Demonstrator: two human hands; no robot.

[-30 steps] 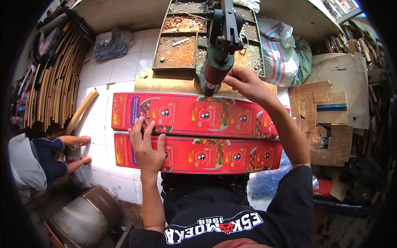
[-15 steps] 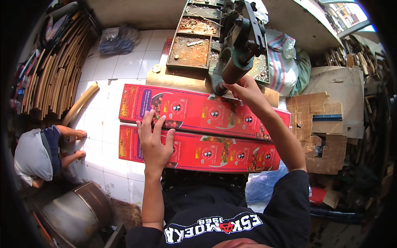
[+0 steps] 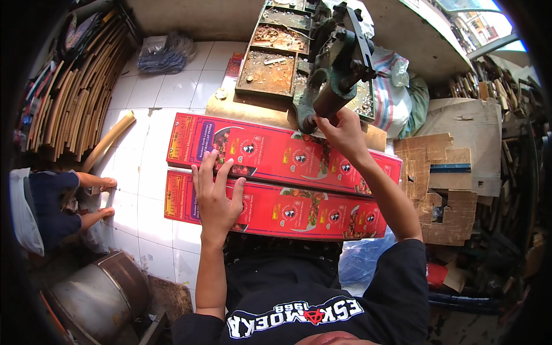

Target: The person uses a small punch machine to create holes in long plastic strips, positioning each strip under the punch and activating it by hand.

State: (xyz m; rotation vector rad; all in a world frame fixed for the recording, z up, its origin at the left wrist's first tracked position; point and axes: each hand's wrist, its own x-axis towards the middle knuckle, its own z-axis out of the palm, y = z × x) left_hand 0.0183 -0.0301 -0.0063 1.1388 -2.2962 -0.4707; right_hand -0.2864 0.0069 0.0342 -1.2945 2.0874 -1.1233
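Observation:
Two long red printed cardboard panels lie side by side in front of me, a far panel (image 3: 273, 152) and a near panel (image 3: 293, 213). My left hand (image 3: 218, 198) rests flat across both, fingers spread over their facing edges. At the dark green metal hand press (image 3: 333, 95), my right hand (image 3: 346, 138) has its thumb and fingertips together beside the foot of the press column, above the far panel. Whatever those fingertips pinch is too small or too hidden to name.
A rusty compartment tray (image 3: 267, 70) with small metal bits adjoins the press. Striped sacks (image 3: 390, 95) stand to its right, cut brown cardboard (image 3: 422, 158) lower right. Stacked boards (image 3: 86, 86) line the left wall. Another person (image 3: 54, 198) crouches at left, near a metal drum (image 3: 103, 293).
The other person at left has shifted, showing more of their dark shirt. The whole view has moved slightly. My hands stay in nearly the same places on the panels and at the press.

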